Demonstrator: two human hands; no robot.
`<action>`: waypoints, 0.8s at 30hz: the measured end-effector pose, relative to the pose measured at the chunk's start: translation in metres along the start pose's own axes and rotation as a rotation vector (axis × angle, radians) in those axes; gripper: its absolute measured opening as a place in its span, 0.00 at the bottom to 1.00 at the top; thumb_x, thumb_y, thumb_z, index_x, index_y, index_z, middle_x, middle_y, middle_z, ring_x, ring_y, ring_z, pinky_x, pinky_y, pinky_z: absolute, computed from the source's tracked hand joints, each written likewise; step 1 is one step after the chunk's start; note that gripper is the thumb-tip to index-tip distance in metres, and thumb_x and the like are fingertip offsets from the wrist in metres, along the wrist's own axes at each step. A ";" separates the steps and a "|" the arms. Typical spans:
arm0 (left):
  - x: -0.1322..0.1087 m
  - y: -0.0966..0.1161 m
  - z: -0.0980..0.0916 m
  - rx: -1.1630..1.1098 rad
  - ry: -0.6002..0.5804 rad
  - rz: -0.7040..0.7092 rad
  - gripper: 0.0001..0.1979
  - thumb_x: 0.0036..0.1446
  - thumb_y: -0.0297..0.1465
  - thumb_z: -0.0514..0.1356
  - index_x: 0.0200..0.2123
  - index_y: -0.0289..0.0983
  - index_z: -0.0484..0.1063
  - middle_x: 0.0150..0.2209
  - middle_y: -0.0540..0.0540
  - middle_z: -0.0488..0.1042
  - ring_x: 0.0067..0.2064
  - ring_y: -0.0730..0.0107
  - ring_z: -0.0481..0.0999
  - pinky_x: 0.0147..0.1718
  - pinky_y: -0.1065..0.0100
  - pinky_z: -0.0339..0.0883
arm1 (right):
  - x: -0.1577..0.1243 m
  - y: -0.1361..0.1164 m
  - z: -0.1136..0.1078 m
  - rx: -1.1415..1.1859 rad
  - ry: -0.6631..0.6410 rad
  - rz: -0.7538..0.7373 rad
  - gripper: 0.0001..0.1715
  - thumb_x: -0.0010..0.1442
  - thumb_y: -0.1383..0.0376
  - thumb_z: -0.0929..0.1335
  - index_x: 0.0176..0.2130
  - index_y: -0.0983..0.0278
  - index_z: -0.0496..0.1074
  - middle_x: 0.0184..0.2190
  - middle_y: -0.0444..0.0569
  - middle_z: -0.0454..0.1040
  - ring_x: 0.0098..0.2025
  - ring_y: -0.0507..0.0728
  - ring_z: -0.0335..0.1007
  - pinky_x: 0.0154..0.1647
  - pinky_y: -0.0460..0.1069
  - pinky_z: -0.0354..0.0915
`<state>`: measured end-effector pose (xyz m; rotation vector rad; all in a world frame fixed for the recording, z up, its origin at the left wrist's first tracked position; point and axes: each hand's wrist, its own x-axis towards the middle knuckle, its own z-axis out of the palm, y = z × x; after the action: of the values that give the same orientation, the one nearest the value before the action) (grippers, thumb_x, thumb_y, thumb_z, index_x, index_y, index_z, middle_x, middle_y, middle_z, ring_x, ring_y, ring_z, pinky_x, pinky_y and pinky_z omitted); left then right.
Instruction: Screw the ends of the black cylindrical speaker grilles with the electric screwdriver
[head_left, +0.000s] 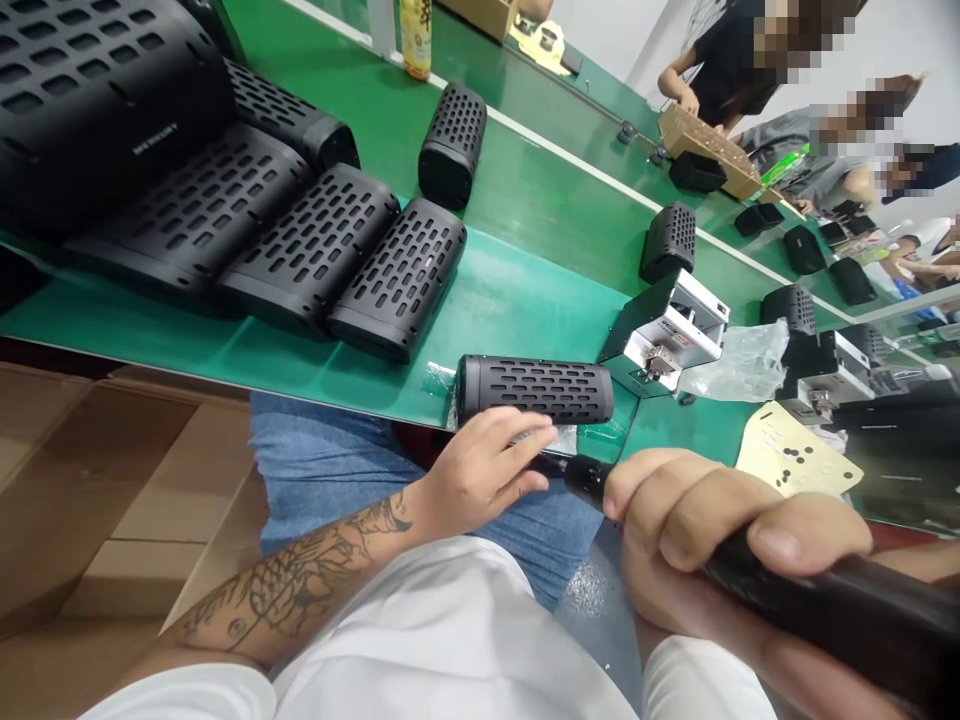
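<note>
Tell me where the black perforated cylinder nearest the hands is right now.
In the head view the black perforated cylinder lies on its side at the near edge of the green table, just above the left hand, left of the white machine.

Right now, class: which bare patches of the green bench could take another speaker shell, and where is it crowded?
Free: green mat between the row of shells, the lone shell and the white device. Crowded: the near edge by the left hand.

Legible marking: one embossed word on the large black perforated speaker housing (pixel 112 100) at ten o'clock, reading approximately "MERCURY"; certainty limited. The white-faced unit (pixel 667 335) at three o'clock carries a small red-and-dark label, not readable. The bottle (pixel 415 38) at twelve o'clock shows print, illegible.
</note>
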<state>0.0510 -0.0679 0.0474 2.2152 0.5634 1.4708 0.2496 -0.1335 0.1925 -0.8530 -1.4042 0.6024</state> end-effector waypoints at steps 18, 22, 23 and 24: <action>-0.017 -0.095 -0.039 -0.011 -0.243 -0.272 0.61 0.64 0.44 0.81 0.88 0.45 0.51 0.82 0.25 0.63 0.83 0.26 0.69 0.82 0.30 0.68 | 0.041 0.091 0.002 0.228 -0.180 -0.078 0.22 0.72 0.41 0.80 0.44 0.54 0.79 0.22 0.36 0.75 0.15 0.53 0.68 0.21 0.50 0.75; -0.016 -0.100 -0.040 0.038 -0.253 -0.207 0.61 0.64 0.48 0.80 0.88 0.43 0.51 0.79 0.25 0.67 0.80 0.26 0.73 0.78 0.32 0.74 | 0.037 0.097 -0.006 0.273 -0.240 -0.048 0.17 0.73 0.45 0.80 0.47 0.52 0.79 0.22 0.37 0.76 0.15 0.52 0.67 0.22 0.50 0.75; -0.016 -0.101 -0.039 0.049 -0.246 -0.192 0.60 0.64 0.48 0.80 0.87 0.43 0.52 0.78 0.25 0.69 0.79 0.27 0.74 0.77 0.33 0.76 | 0.037 0.099 -0.007 0.281 -0.230 0.001 0.19 0.70 0.44 0.81 0.45 0.52 0.79 0.22 0.36 0.74 0.15 0.52 0.65 0.21 0.50 0.74; -0.016 -0.102 -0.039 0.059 -0.236 -0.179 0.60 0.64 0.49 0.80 0.87 0.42 0.53 0.77 0.25 0.70 0.77 0.27 0.75 0.76 0.33 0.77 | 0.037 0.101 -0.007 0.280 -0.216 0.073 0.23 0.67 0.41 0.83 0.44 0.51 0.78 0.20 0.34 0.72 0.15 0.52 0.64 0.21 0.50 0.73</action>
<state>-0.0007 0.0125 -0.0068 2.2750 0.7123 1.0989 0.2723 -0.0468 0.1336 -0.6306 -1.4433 0.9464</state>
